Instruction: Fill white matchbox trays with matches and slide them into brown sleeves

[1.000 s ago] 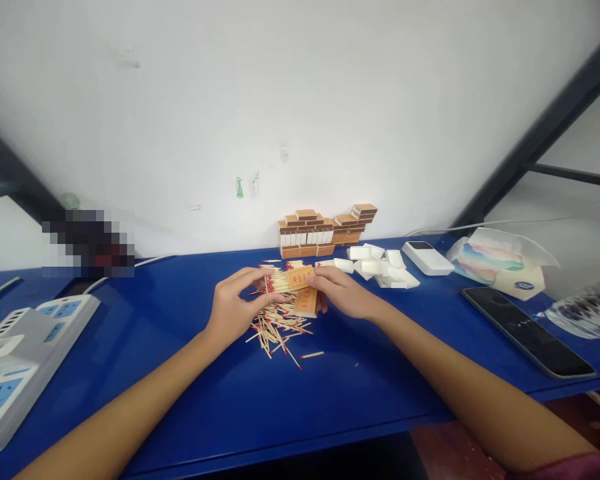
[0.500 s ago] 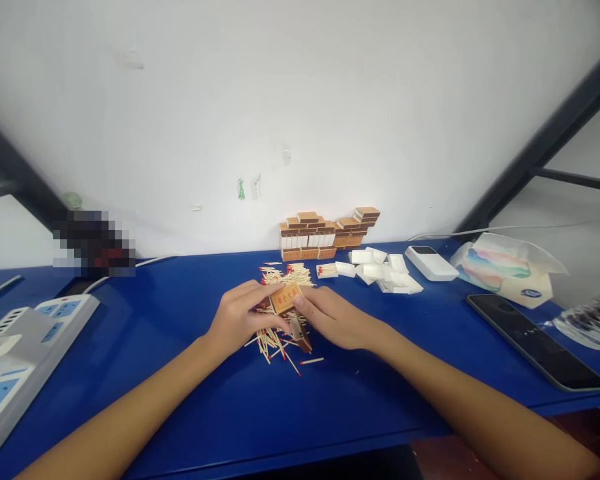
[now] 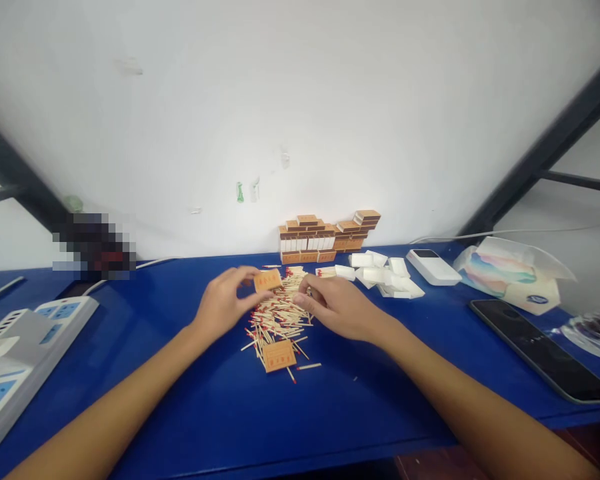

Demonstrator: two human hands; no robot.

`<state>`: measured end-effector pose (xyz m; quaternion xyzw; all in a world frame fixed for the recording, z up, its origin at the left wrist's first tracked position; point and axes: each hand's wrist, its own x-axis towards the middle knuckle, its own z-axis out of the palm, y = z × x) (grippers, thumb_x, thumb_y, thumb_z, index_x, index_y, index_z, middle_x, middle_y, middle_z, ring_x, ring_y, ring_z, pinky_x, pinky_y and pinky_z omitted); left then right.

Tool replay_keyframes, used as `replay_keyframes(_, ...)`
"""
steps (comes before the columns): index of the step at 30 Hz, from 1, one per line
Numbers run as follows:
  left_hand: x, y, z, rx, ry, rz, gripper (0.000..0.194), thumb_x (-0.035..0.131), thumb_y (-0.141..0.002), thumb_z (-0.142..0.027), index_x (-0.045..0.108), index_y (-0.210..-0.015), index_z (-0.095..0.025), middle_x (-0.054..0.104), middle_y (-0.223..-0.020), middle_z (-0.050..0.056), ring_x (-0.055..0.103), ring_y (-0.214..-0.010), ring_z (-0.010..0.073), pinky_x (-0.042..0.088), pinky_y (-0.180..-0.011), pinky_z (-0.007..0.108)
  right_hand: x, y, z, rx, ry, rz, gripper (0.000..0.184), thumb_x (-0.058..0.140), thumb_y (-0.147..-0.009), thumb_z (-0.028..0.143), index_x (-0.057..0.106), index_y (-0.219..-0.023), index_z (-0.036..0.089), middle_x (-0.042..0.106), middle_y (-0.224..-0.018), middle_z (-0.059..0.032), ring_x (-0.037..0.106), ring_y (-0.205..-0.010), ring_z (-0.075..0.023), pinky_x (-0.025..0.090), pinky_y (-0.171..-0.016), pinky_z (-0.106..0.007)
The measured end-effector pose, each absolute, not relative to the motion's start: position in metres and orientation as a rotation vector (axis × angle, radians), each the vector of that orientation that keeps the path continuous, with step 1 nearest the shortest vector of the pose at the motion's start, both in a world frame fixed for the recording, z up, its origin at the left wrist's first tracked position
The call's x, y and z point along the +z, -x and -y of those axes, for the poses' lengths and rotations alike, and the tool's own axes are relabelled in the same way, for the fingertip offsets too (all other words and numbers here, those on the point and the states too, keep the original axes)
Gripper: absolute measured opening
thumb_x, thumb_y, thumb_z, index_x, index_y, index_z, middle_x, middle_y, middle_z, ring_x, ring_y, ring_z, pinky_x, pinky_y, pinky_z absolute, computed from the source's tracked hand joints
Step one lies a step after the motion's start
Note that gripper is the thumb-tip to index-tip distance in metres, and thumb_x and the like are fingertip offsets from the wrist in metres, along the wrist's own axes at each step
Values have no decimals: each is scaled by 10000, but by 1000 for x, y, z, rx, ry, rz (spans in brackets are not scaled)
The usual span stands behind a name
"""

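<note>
My left hand [image 3: 225,300] is closed on an orange matchbox [image 3: 269,281], pinched between thumb and fingers above a heap of red-tipped matches [image 3: 283,313]. To the right of the heap, my right hand [image 3: 337,303] has its thumb and fingers curled together at the matches. Whatever is between those fingertips is too hidden to make out. A second orange matchbox [image 3: 279,356] lies label up on the near edge of the heap, with a single match [image 3: 309,366] beside it.
Matchboxes [image 3: 307,257] are stacked against the wall. White inner trays [image 3: 395,283] lie piled right of the heap. Farther right are a white device [image 3: 433,267], a phone [image 3: 540,347] and a tissue pack [image 3: 505,273]. A power strip [image 3: 75,320] sits at the left on the blue table [image 3: 180,413].
My hands have moved apart; the right one has let go of the matchbox, which the left keeps. The second matchbox, tilted under my hands before, now lies flat on the near matches.
</note>
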<state>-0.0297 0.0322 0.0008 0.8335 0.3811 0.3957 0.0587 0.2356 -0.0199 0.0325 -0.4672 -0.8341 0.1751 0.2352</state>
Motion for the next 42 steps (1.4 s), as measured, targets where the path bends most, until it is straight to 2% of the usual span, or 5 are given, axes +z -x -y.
replay_keyframes(6,16,46,-73,1108,-2232,-1538,387,761,-877,-525,712,-1074,-195,784,-978,61,729,-904,233,527,-757,321,31,-225,34,619,896,2482,370,815,-819,502,630,-960,214,635,-860,0,537,-756,-160,344,-669,-293)
replay_keyframes(21,7,-13,-149,719,-2401,-1662,295,794,-796,-336,744,-1043,-182,774,-958,83,701,-855,246,493,-741,317,23,-224,25,591,882,2456,317,720,-889,304,454,-740,214,545,-752,22,465,-703,-137,296,-634,-278)
replay_keyframes(27,17,-3,-114,914,-2428,-1552,263,655,-934,-370,730,-1048,-145,765,-1022,130,693,-821,237,541,-787,373,21,-233,8,645,1023,2121,228,674,-924,379,542,-830,218,520,-681,40,459,-629,-136,327,-617,-284)
replay_keyframes(36,22,7,5,1205,-2755,-899,424,529,-1004,-203,561,-1426,-188,706,-1219,146,674,-1062,265,572,-918,450,26,-228,9,1212,979,1708,398,664,-908,586,558,-822,212,541,-716,21,486,-626,-133,380,-583,-286)
replay_keyframes(42,9,15,-3,1225,-2868,-740,680,755,-907,-334,480,-1521,-238,704,-1298,136,702,-1102,288,588,-958,476,22,-232,9,1196,987,1881,398,678,-922,560,566,-767,211,476,-684,35,425,-623,-126,341,-579,-284)
